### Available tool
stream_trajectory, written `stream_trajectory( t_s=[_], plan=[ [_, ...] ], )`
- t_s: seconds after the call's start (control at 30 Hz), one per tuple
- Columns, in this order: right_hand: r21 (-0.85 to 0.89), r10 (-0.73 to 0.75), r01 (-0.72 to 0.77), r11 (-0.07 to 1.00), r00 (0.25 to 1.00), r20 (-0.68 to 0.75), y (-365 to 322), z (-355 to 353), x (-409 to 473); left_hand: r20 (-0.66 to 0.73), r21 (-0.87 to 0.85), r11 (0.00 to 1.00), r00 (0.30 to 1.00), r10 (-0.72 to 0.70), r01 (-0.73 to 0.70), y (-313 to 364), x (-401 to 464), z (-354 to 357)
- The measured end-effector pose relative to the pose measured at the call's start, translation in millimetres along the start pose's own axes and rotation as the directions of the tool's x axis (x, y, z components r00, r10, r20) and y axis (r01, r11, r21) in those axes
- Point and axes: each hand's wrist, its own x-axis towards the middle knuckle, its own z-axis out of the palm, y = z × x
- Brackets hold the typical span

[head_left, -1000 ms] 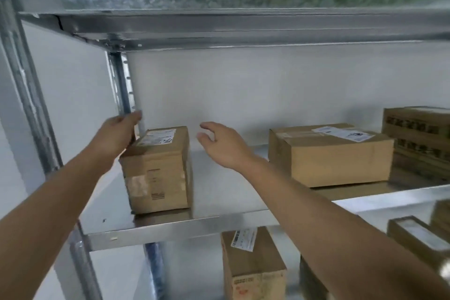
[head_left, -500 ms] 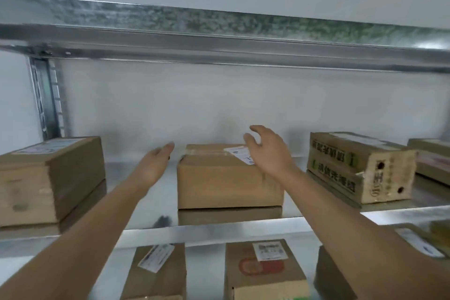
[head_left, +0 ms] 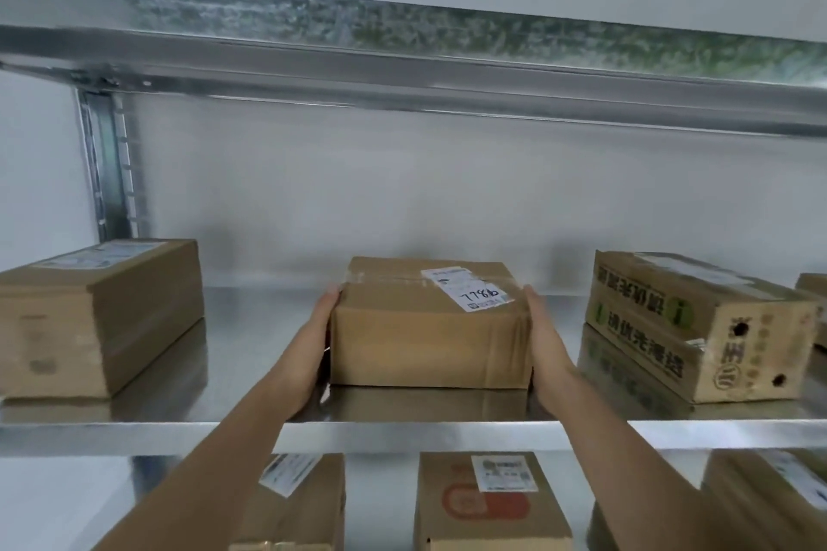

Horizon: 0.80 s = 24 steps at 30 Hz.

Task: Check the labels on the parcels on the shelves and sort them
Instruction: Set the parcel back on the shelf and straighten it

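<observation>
- A brown cardboard parcel (head_left: 429,327) sits in the middle of the galvanised metal shelf (head_left: 250,340), near its front edge, with clear tape across the top.
- A white shipping label (head_left: 465,287) lies on the right part of the parcel's top; handwritten digits are on it, though the printed text is too blurred to read.
- The left hand (head_left: 309,353) presses flat against the parcel's left side, fingers straight and reaching along it; the grip is apart, not curled round anything.
- The right hand (head_left: 543,344) lies flat against the parcel's right side in the same way, fingers straight, so the box is held between the two palms.
- To the left, well apart, stands a taller carton (head_left: 103,318) with a pale label on top.
- To the right lies a printed carton (head_left: 698,327) with green and dark characters and two small holes in its end face.
- On the lower shelf, more labelled boxes show, one bearing a red mark (head_left: 485,503).
</observation>
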Motion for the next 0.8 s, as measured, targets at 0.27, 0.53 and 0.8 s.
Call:
stream_trajectory(
  t_s=[0.27, 0.53, 0.8],
  plan=[
    [0.228, -0.076, 0.038, 0.973, 0.984, 0.161, 16, -11, 5, 0.126, -0.093, 0.979, 0.973, 0.191, -0.18, -10, 7, -10],
    [0.22, -0.066, 0.015, 0.975, 0.972, 0.227, 17, -17, 5, 0.07, -0.228, 0.931, 0.949, 0.309, -0.286, -6, 2, -11],
    [0.224, -0.103, 0.045, 0.973, 0.961, 0.255, 18, -23, 7, 0.107, -0.128, 0.961, 0.96, 0.258, -0.244, -6, -4, -14]
  ],
)
